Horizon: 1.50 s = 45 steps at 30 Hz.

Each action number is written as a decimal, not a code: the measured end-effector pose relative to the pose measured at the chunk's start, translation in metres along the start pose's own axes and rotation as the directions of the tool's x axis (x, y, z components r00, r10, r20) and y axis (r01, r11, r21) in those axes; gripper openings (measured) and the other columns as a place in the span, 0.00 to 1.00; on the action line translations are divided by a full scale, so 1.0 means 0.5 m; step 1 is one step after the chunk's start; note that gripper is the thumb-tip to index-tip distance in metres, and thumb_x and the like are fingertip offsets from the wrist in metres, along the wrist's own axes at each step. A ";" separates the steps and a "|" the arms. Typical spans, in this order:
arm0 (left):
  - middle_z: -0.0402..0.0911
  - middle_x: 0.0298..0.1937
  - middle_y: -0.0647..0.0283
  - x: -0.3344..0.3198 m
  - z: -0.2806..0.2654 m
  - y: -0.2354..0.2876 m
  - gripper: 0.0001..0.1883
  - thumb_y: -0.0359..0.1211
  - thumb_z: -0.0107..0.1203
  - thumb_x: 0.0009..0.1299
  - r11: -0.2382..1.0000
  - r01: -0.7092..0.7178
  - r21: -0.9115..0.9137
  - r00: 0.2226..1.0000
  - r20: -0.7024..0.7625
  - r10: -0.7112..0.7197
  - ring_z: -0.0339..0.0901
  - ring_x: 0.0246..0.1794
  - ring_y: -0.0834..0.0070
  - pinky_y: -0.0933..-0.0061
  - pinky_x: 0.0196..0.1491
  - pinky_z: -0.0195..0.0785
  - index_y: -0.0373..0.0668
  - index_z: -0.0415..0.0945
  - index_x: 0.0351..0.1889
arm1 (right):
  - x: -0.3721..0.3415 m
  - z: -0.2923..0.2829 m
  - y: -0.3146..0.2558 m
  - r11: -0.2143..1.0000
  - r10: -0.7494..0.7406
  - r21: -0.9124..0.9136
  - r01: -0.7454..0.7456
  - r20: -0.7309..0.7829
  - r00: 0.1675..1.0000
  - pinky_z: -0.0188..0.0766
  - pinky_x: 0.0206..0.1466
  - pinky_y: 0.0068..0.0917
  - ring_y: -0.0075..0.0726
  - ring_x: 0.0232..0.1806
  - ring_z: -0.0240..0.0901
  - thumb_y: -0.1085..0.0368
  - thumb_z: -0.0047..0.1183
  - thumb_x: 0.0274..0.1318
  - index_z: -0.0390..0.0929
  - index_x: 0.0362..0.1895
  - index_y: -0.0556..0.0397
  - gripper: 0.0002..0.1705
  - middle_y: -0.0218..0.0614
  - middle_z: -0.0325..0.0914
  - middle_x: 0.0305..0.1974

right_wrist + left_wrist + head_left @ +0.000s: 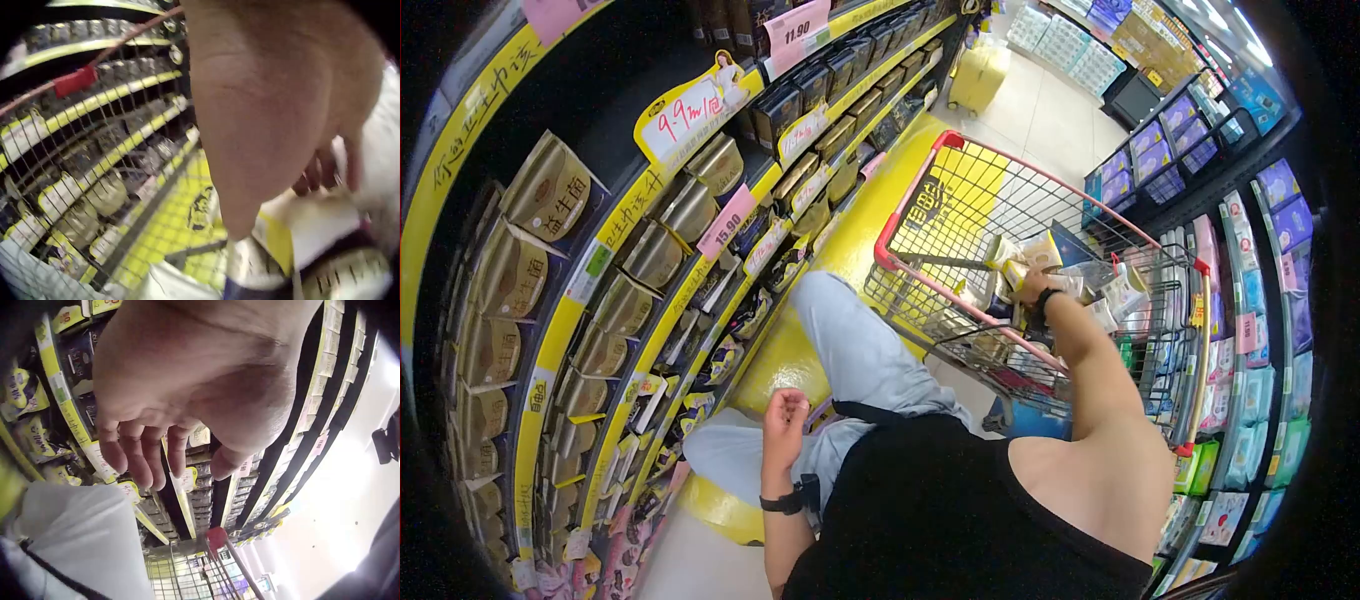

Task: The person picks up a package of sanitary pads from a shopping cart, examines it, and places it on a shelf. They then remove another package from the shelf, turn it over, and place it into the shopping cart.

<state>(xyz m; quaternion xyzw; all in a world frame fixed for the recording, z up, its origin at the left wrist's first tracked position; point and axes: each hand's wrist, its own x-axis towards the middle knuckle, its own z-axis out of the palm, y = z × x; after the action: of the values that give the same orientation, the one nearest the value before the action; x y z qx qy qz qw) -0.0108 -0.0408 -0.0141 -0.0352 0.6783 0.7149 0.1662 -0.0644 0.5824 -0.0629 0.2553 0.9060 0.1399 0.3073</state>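
Reaching over the near rim of the cart, the right hand is down among the goods, and it's much the nearer to the yellow-and-white pack! That pack sits inside the cart, right under the fingers, thumb to one side; whether the grip is clamped on it or merely touching, we can't tell. Its long axis? Too blurred to call. And the left hand: empty, fingers loosely bent, well apart, outside the cart near the shelf.
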 end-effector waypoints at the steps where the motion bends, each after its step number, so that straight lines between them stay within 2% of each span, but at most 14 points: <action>1: 0.77 0.41 0.68 -0.001 0.004 -0.007 0.07 0.29 0.56 0.74 1.000 0.009 -0.005 1.000 0.019 -0.009 0.73 0.42 0.81 0.78 0.49 0.67 0.40 0.73 0.47 | -0.016 0.029 -0.008 0.999 0.029 -0.018 -0.032 -0.181 0.983 0.78 0.54 0.44 0.47 0.52 0.81 0.30 0.65 0.41 0.77 0.59 0.52 0.48 0.47 0.80 0.54; 2: 0.77 0.41 0.68 -0.004 0.008 -0.013 0.08 0.30 0.56 0.74 1.000 0.026 0.004 0.999 0.028 -0.026 0.73 0.42 0.81 0.77 0.48 0.67 0.40 0.73 0.48 | -0.033 0.056 -0.017 0.997 0.056 -0.023 -0.069 -0.356 0.933 0.79 0.53 0.43 0.49 0.50 0.81 0.32 0.67 0.39 0.78 0.57 0.54 0.47 0.51 0.79 0.55; 7: 0.79 0.45 0.66 -0.014 0.008 0.007 0.10 0.31 0.56 0.75 0.990 0.064 0.123 0.994 0.079 -0.075 0.75 0.46 0.79 0.76 0.52 0.68 0.38 0.74 0.50 | 0.034 0.004 -0.020 0.992 0.013 0.122 0.019 -0.248 0.969 0.78 0.55 0.43 0.56 0.52 0.80 0.40 0.69 0.39 0.74 0.62 0.56 0.48 0.55 0.79 0.55; 9: 0.79 0.43 0.66 -0.012 0.008 0.010 0.10 0.31 0.57 0.74 0.989 0.025 0.146 0.998 0.053 -0.034 0.75 0.43 0.79 0.76 0.49 0.68 0.38 0.74 0.50 | 0.042 -0.093 -0.007 0.909 -0.240 0.297 0.294 -0.204 0.949 0.79 0.53 0.45 0.52 0.49 0.82 0.47 0.63 0.48 0.79 0.51 0.53 0.30 0.49 0.83 0.45; 12: 0.79 0.40 0.66 -0.006 0.014 -0.006 0.10 0.31 0.58 0.72 0.991 -0.005 0.136 1.000 0.023 0.002 0.74 0.39 0.80 0.77 0.43 0.69 0.39 0.74 0.48 | 0.046 -0.197 -0.018 0.137 -0.401 0.990 -0.025 0.078 0.913 0.79 0.51 0.38 0.38 0.44 0.83 0.53 0.57 0.56 0.78 0.50 0.56 0.23 0.41 0.84 0.43; 13: 0.79 0.40 0.66 -0.005 0.020 -0.005 0.10 0.31 0.59 0.72 0.991 0.012 0.136 0.999 0.035 -0.016 0.75 0.39 0.80 0.77 0.43 0.69 0.39 0.74 0.48 | 0.036 -0.222 -0.026 -0.239 -0.548 0.965 -0.109 -0.041 0.835 0.79 0.51 0.35 0.35 0.43 0.82 0.56 0.55 0.59 0.77 0.50 0.57 0.21 0.39 0.83 0.42; 15: 0.79 0.40 0.66 -0.005 0.032 0.005 0.11 0.31 0.59 0.72 0.990 0.026 0.139 0.997 0.066 -0.036 0.75 0.39 0.80 0.77 0.43 0.69 0.38 0.74 0.48 | -0.072 -0.325 -0.089 -0.578 -0.623 0.793 -0.192 -0.277 0.732 0.69 0.65 0.37 0.37 0.55 0.78 0.60 0.49 0.63 0.70 0.63 0.58 0.26 0.39 0.80 0.57; 19: 0.79 0.40 0.66 -0.007 0.041 0.047 0.10 0.31 0.59 0.72 0.987 -0.042 0.156 0.994 0.103 0.026 0.75 0.38 0.81 0.77 0.43 0.69 0.38 0.74 0.48 | -0.206 -0.447 -0.204 -0.583 -0.712 0.800 -0.142 -0.419 0.563 0.67 0.69 0.37 0.37 0.58 0.76 0.59 0.51 0.63 0.68 0.66 0.58 0.29 0.39 0.77 0.61; 24: 0.79 0.40 0.65 -0.022 0.026 0.089 0.15 0.29 0.59 0.71 0.988 -0.127 0.084 0.992 0.027 0.125 0.75 0.40 0.80 0.76 0.43 0.70 0.38 0.72 0.53 | -0.332 -0.526 -0.356 -0.240 -0.907 0.854 0.462 -0.366 0.206 0.63 0.68 0.32 0.35 0.63 0.68 0.58 0.56 0.60 0.67 0.68 0.62 0.35 0.39 0.74 0.63; 29: 0.70 0.58 0.58 -0.060 0.036 0.156 0.34 0.28 0.59 0.71 0.934 -0.330 -0.134 0.930 -0.215 0.298 0.72 0.55 0.73 0.72 0.53 0.71 0.43 0.50 0.70 | -0.489 -0.527 -0.514 -0.172 -0.962 0.732 0.659 -0.269 0.047 0.72 0.57 0.39 0.45 0.54 0.76 0.57 0.60 0.57 0.69 0.62 0.61 0.32 0.42 0.76 0.56; 33: 0.61 0.68 0.56 -0.083 0.062 0.151 0.42 0.30 0.57 0.72 0.869 -0.368 -0.330 0.877 -0.433 0.207 0.69 0.64 0.65 0.65 0.65 0.66 0.47 0.38 0.75 | -0.560 -0.429 -0.605 -0.482 -0.648 0.048 0.875 -0.691 -0.319 0.73 0.57 0.42 0.58 0.57 0.73 0.58 0.65 0.51 0.70 0.62 0.56 0.35 0.50 0.73 0.56; 35: 0.68 0.67 0.57 -0.080 0.030 0.078 0.36 0.34 0.56 0.73 0.837 -0.294 -0.461 0.879 -0.475 0.048 0.68 0.68 0.64 0.60 0.69 0.62 0.43 0.50 0.75 | -0.588 -0.424 -0.603 -0.678 -0.712 0.321 0.661 -0.509 -0.484 0.73 0.58 0.38 0.49 0.59 0.72 0.60 0.65 0.54 0.70 0.63 0.54 0.33 0.46 0.72 0.58; 39: 0.68 0.71 0.54 -0.124 0.010 0.084 0.31 0.43 0.48 0.77 0.657 -0.330 -0.677 0.903 -0.430 0.010 0.67 0.70 0.59 0.56 0.71 0.61 0.39 0.57 0.74 | -0.557 -0.410 -0.613 -0.574 -0.795 0.674 0.466 -0.322 -0.514 0.76 0.50 0.27 0.32 0.50 0.76 0.66 0.62 0.60 0.74 0.59 0.53 0.23 0.40 0.73 0.57; 45: 0.70 0.71 0.55 -0.137 0.023 0.101 0.35 0.55 0.42 0.78 0.621 -0.324 -0.713 0.930 -0.361 0.070 0.71 0.68 0.58 0.51 0.70 0.61 0.44 0.58 0.75 | -0.495 -0.426 -0.632 -0.434 -0.901 0.595 0.676 -0.289 -0.324 0.76 0.44 0.27 0.29 0.46 0.77 0.61 0.57 0.66 0.71 0.59 0.56 0.22 0.38 0.78 0.49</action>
<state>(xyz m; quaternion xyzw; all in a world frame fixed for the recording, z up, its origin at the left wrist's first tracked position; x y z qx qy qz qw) 0.0413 -0.0437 0.0540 -0.1338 0.3303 0.9331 -0.0491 -0.1487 0.1635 0.0922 -0.4719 0.6378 -0.4934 0.3564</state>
